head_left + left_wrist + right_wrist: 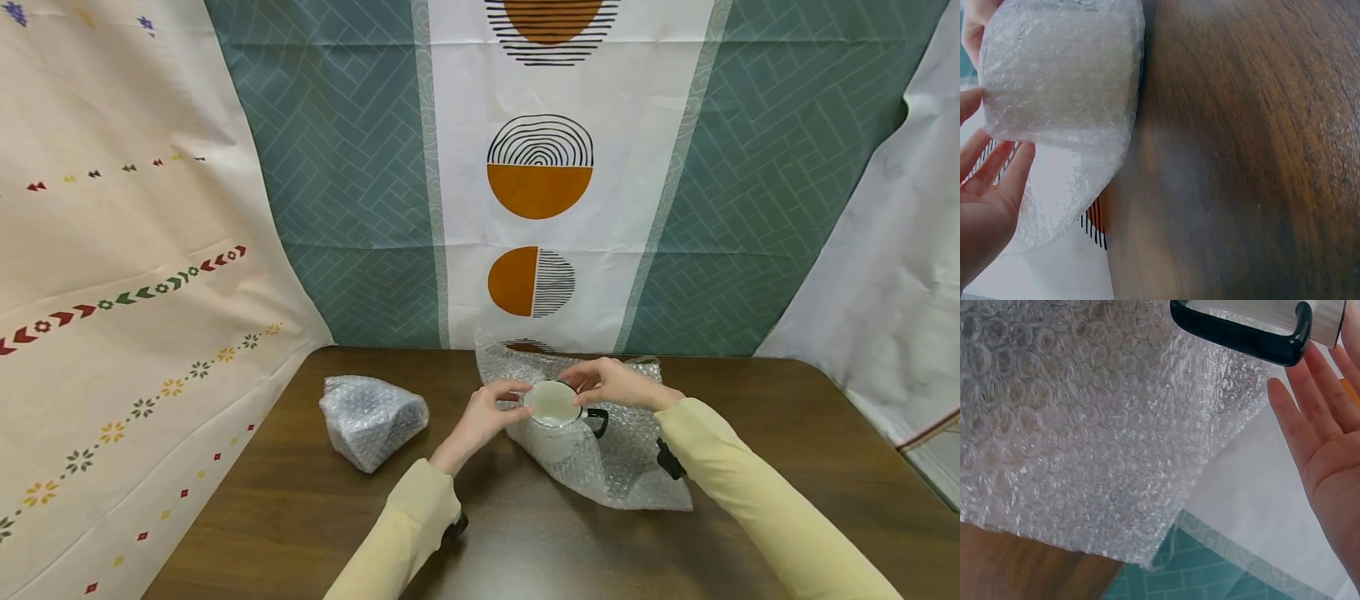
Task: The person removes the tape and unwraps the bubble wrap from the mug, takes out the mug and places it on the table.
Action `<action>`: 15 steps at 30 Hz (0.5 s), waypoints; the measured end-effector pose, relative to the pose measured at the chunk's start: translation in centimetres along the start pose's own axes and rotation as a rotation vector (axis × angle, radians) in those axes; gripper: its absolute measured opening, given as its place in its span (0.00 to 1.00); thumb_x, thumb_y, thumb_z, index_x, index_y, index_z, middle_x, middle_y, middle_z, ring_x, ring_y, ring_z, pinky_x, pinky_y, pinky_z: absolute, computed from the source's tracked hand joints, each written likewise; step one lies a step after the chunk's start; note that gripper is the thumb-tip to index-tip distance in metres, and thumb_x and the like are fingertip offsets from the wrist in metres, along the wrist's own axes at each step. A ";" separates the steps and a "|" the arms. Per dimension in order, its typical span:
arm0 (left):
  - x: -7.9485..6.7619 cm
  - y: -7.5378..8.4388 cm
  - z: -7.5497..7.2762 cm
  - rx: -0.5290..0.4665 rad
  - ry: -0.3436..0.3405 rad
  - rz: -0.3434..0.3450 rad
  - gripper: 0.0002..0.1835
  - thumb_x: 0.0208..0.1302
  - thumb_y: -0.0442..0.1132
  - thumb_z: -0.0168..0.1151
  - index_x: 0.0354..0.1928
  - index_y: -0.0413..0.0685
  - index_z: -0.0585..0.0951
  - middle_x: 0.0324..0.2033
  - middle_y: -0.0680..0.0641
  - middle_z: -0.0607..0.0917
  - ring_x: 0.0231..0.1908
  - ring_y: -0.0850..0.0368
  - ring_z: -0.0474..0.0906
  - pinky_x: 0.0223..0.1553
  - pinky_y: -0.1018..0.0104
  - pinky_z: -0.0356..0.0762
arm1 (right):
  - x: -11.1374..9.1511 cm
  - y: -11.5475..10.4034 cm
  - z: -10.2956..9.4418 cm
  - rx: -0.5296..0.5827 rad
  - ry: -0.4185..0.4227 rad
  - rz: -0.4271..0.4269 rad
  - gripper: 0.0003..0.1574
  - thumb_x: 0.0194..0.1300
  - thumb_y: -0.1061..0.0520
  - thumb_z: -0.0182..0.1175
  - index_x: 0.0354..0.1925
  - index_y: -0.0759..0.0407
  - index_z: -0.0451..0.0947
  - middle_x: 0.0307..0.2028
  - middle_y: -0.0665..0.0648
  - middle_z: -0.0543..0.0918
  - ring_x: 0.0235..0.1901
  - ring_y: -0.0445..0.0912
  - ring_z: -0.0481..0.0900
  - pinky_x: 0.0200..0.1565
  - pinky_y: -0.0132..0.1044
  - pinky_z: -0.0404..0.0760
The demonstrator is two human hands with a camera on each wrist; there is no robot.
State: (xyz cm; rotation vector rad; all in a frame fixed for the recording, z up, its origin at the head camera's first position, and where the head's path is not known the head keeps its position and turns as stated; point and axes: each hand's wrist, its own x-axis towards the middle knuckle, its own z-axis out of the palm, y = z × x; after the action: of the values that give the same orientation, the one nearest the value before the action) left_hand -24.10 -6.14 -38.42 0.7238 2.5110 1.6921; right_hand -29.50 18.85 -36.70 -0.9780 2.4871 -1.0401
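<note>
A white mug [553,402] with a dark rim and black handle [1241,337] stands on a sheet of bubble wrap [637,471], its open top facing up. Part of the sheet covers the mug's front and left side. My left hand [483,417] holds the wrapped left side near the rim. In the left wrist view its thumb and fingertips touch the bubble wrap [1060,81] over the mug wall. On the opposite side, my right hand [618,385] grips the mug by the rim, above the handle. In the right wrist view, that hand's fingers [1316,394] lie behind the handle.
A bundle in bubble wrap [371,421] sits at the left of the brown wooden table [300,525]. A patterned cloth [536,225] hangs along the table's back edge. Pale cloths hang at the left and right sides.
</note>
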 end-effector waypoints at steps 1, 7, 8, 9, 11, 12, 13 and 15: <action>0.0 0.0 0.0 0.002 -0.002 0.000 0.19 0.58 0.34 0.62 0.51 0.36 0.76 0.51 0.40 0.75 0.49 0.40 0.71 0.40 0.57 0.74 | -0.1 0.0 0.0 0.010 -0.002 -0.005 0.27 0.61 0.58 0.60 0.56 0.66 0.69 0.47 0.60 0.76 0.45 0.53 0.74 0.42 0.44 0.75; 0.3 -0.7 0.3 -0.007 0.003 0.008 0.19 0.58 0.35 0.63 0.51 0.37 0.77 0.51 0.41 0.75 0.48 0.41 0.71 0.39 0.56 0.74 | -0.2 0.1 0.3 0.027 0.024 0.013 0.25 0.61 0.58 0.60 0.56 0.64 0.71 0.50 0.61 0.75 0.46 0.54 0.73 0.42 0.43 0.75; 0.5 -1.2 0.4 -0.003 0.006 0.006 0.19 0.57 0.36 0.63 0.51 0.39 0.77 0.51 0.42 0.75 0.48 0.42 0.71 0.39 0.57 0.74 | -0.2 0.2 0.3 0.028 0.029 0.015 0.25 0.60 0.58 0.60 0.56 0.64 0.71 0.50 0.61 0.75 0.46 0.54 0.73 0.42 0.42 0.75; 0.7 -1.7 0.5 0.002 0.010 0.005 0.18 0.57 0.37 0.63 0.51 0.40 0.78 0.50 0.44 0.75 0.48 0.44 0.72 0.39 0.58 0.75 | -0.3 0.3 0.4 0.035 0.031 0.014 0.25 0.60 0.59 0.60 0.56 0.64 0.71 0.50 0.62 0.75 0.46 0.54 0.74 0.42 0.42 0.76; 1.1 -2.6 0.7 0.033 0.013 0.008 0.19 0.57 0.39 0.64 0.50 0.43 0.78 0.50 0.47 0.76 0.47 0.47 0.73 0.39 0.60 0.75 | -0.3 0.4 0.5 0.059 0.034 0.010 0.25 0.60 0.59 0.60 0.56 0.66 0.71 0.49 0.62 0.75 0.43 0.53 0.76 0.40 0.41 0.76; 1.2 -3.0 0.7 0.049 0.014 0.010 0.19 0.57 0.40 0.64 0.51 0.45 0.78 0.49 0.48 0.76 0.47 0.49 0.73 0.39 0.62 0.74 | -0.3 0.5 0.5 0.075 0.033 0.004 0.26 0.60 0.60 0.59 0.56 0.67 0.70 0.49 0.63 0.75 0.42 0.52 0.76 0.40 0.41 0.76; 1.4 -3.1 0.7 0.062 0.014 0.017 0.19 0.56 0.41 0.64 0.50 0.46 0.78 0.49 0.49 0.76 0.46 0.50 0.73 0.39 0.63 0.74 | -0.3 0.5 0.6 0.088 0.032 0.000 0.26 0.60 0.60 0.59 0.56 0.68 0.70 0.49 0.64 0.75 0.41 0.51 0.77 0.39 0.41 0.77; 1.6 -3.1 0.6 0.090 0.010 0.050 0.18 0.56 0.40 0.64 0.50 0.45 0.78 0.47 0.48 0.76 0.45 0.50 0.74 0.39 0.64 0.74 | -0.3 0.6 0.7 0.115 0.031 -0.003 0.26 0.61 0.61 0.59 0.56 0.69 0.69 0.49 0.64 0.75 0.38 0.49 0.78 0.38 0.40 0.77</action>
State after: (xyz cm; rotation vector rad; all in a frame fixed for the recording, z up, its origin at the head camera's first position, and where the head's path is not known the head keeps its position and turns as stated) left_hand -26.44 -5.93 -41.10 0.7926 2.6129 1.6100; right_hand -29.26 19.00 -37.58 -0.9384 2.4203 -1.1932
